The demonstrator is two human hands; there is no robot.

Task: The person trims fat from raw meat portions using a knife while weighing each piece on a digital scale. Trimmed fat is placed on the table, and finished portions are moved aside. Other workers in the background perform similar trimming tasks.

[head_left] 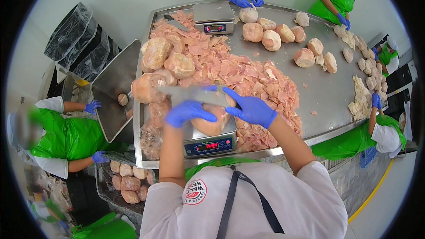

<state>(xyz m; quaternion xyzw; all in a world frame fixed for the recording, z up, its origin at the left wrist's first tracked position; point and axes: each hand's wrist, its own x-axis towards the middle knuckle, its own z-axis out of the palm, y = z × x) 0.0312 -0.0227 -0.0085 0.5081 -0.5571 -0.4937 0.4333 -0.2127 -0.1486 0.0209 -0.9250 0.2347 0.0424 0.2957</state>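
Observation:
My left hand (188, 113), in a blue glove, grips the side of a pale pink ham (210, 126) on a digital scale (210, 146) at the near edge of the table. My right hand (253, 108), gloved alike, is closed round the dark handle of a large knife (188, 94). Its wide blade, smeared by motion, points left across the top of the ham. Whether the edge touches the meat I cannot tell. Left of my hands sit several whole hams (149, 88). A broad heap of thin pink meat trimmings (248, 77) spreads beyond and to the right.
A steel table (327, 89) carries a second scale (214, 14), another knife (176, 23) and several round meat pieces (271, 40). A metal chute (110, 77) adjoins at left, above a lined bin of hams (130, 183). Several gloved co-workers stand around.

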